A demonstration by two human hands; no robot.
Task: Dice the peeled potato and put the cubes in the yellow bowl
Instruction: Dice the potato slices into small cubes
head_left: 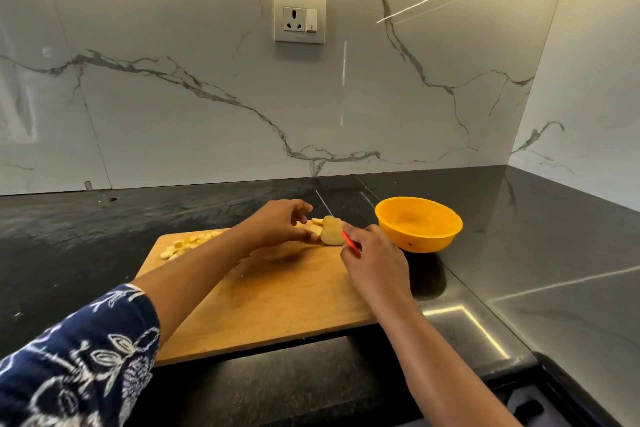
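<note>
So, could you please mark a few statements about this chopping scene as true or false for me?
1. The yellow bowl holds potato cubes. False: it looks empty; the cubes lie on the cutting board.
2. The right hand holds a red-handled knife. True.
3. The left hand rests on the bowl. False: it holds the potato on the board.
4. The bowl stands on the counter, right of the board. True.
</note>
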